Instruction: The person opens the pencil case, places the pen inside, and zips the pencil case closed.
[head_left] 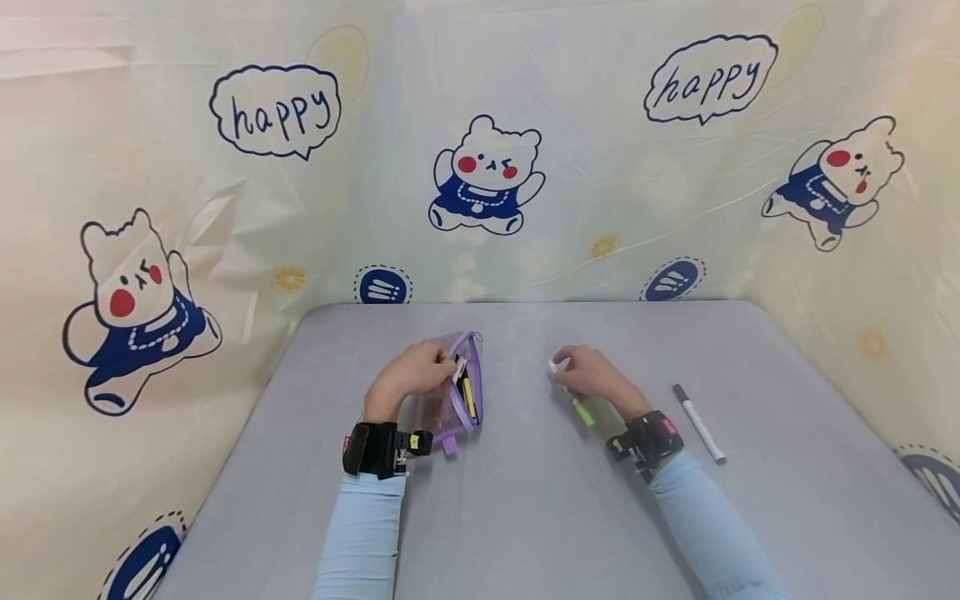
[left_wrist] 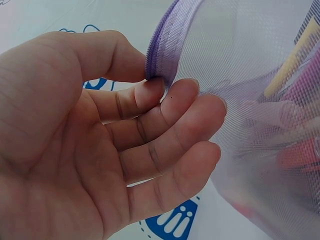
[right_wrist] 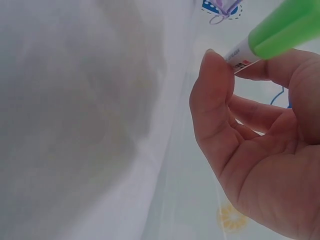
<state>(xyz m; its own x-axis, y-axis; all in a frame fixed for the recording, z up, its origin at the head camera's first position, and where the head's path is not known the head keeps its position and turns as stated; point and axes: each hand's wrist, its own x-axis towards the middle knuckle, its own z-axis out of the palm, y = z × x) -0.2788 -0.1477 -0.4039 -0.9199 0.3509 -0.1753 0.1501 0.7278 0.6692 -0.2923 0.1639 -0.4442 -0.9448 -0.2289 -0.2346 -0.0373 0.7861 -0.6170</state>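
A purple-trimmed mesh pencil case (head_left: 447,419) lies on the left half of the table, its mouth facing right. My left hand (head_left: 412,372) pinches its zipper edge (left_wrist: 162,47) between thumb and index finger. Through the mesh show a yellow pen (head_left: 468,396) and other coloured items, partly blurred. Right of the case, my right hand (head_left: 596,375) pinches the white barrel of a green-capped marker (head_left: 582,411) between thumb and fingertips. In the right wrist view the green cap (right_wrist: 285,32) points up and right; fingers cover part of the barrel.
A white marker with a dark cap (head_left: 699,423) lies on the grey table (head_left: 525,517), to the right of my right wrist. Behind the table and along its sides hangs a printed curtain (head_left: 600,167) with cartoon bears.
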